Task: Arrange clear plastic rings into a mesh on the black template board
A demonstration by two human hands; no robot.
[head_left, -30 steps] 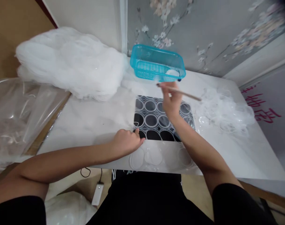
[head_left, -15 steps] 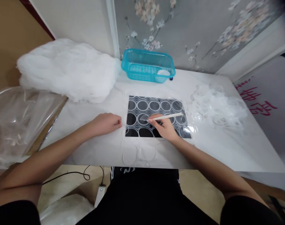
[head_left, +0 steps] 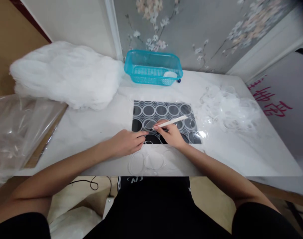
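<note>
While the right hand (head_left: 168, 132) grips a white stick (head_left: 175, 121), the left (head_left: 128, 142) reaches beside it, both over the patterned sheet (head_left: 163, 111) near the worktop's (head_left: 248, 159) front edge.

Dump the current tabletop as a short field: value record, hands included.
right hand: gripping white stick
left hand: fingertips at lower-left part of patterned sheet
sheet pattern: pale rings on dark ground
basket: blue, behind sheet, white round item inside
right side: loose translucent rings
back left: white heap
</note>
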